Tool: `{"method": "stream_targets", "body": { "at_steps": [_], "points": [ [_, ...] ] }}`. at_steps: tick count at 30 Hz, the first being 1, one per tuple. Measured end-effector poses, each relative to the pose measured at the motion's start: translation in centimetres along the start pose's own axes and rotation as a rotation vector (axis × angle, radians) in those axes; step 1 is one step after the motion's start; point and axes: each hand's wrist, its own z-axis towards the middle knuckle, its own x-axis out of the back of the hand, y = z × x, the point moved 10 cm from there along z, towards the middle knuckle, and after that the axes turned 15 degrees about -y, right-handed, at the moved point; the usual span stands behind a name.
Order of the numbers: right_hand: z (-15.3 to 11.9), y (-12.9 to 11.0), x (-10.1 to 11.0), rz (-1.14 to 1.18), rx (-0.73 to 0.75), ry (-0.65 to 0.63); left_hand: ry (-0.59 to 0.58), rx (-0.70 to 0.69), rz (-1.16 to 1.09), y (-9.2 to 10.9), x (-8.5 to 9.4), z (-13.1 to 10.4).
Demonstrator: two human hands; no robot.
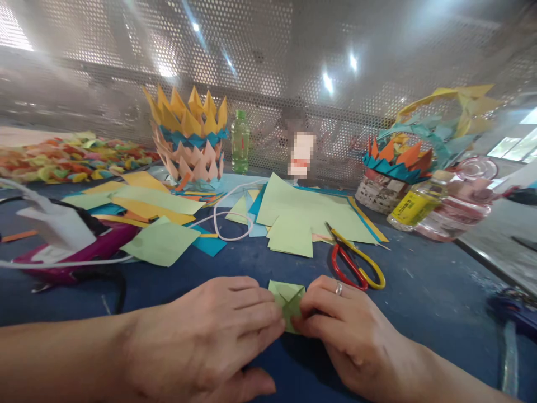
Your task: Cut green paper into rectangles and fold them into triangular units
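Observation:
A small folded light green paper [288, 298] lies on the dark blue tabletop between my two hands, with creases meeting in a V near its upper part. My left hand [222, 336] lies over its left edge, fingers pressed together, the thumb apart below. On the paper's right edge, my right hand [344, 324], with a ring on one finger, pinches it with curled fingers. Red and yellow handled scissors [356, 260] rest just beyond my right hand. Small green squares [291, 235] lie behind the folded paper, on top of larger green sheets [331, 210].
Green and yellow papers [155, 201], a white cable [216, 215] and a magenta power strip [96, 246] lie left. Behind stand a pointed paper basket [188, 140] and green bottle [240, 143]. At right are another paper basket [381, 182] and bottles [419, 201].

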Motion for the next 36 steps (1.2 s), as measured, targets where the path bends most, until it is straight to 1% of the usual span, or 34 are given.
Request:
{"method": "stream_targets", "body": {
  "at_steps": [3, 4, 5, 7, 10, 12, 15, 17, 19, 21, 22, 23, 26, 29, 30, 31, 33, 34, 36],
  "points": [
    [0.1, 0.0, 0.1, 0.0, 0.004, 0.008, -0.051, -0.095, -0.058, 0.3, -0.3, 0.4],
    [0.1, -0.1, 0.1, 0.0, 0.008, 0.01, -0.069, -0.087, -0.068, 0.1, -0.5, 0.5],
    [0.1, -0.1, 0.1, 0.002, 0.008, 0.01, -0.062, -0.079, -0.081, -0.1, -0.4, 0.5],
    [0.1, -0.1, 0.2, 0.01, 0.006, 0.01, -0.029, -0.076, -0.085, -0.3, -0.1, 0.5],
    [0.1, 0.0, 0.3, 0.021, 0.001, 0.009, 0.06, -0.122, -0.052, 0.1, 0.8, 0.3],
    [0.0, 0.0, 0.4, 0.026, 0.008, 0.018, 0.084, -0.132, -0.026, 0.4, 1.2, 0.3],
    [-0.3, 0.6, 0.9, 0.034, -0.031, 0.068, 0.067, -0.084, -0.013, 0.7, 1.1, 0.2],
    [-0.4, 1.4, 1.0, 0.038, -0.102, 0.078, 0.072, 0.012, -0.005, 0.4, 1.0, 0.0],
    [-0.3, 2.0, 0.7, 0.041, -0.162, 0.037, 0.099, 0.076, 0.014, 0.1, 1.2, -0.2],
    [0.0, 2.2, 0.1, 0.052, -0.183, -0.024, 0.122, 0.085, 0.028, -0.2, 1.4, -0.3],
    [0.2, 2.3, -0.1, 0.055, -0.185, -0.053, 0.125, 0.038, 0.024, 0.0, 1.5, -0.2],
    [0.3, 2.2, -0.3, 0.056, -0.186, -0.077, 0.098, -0.075, 0.034, 0.7, 1.2, -0.1],
    [0.6, 2.2, -0.7, 0.056, -0.19, -0.123, 0.095, -0.125, 0.045, 0.7, 1.3, -0.1],
    [0.7, 2.3, -0.8, 0.08, -0.197, -0.134, 0.11, -0.059, 0.045, 0.4, 1.2, -0.2],
    [0.7, 2.4, -0.7, 0.091, -0.199, -0.134, 0.118, 0.029, 0.035, -0.3, 1.2, -0.3],
    [0.8, 2.4, -0.7, 0.1, -0.199, -0.132, 0.136, 0.082, 0.033, -0.6, 1.3, -0.4],
    [0.8, 2.4, -0.7, 0.108, -0.201, -0.127, 0.133, 0.025, 0.03, -0.1, 1.2, -0.4],
    [0.7, 2.4, -0.7, 0.109, -0.2, -0.12, 0.124, -0.049, 0.046, 0.5, 1.2, -0.3],
    [0.6, 2.4, -0.6, 0.109, -0.197, -0.102, 0.142, -0.094, 0.058, 0.7, 1.7, -0.3]
  ]
}}
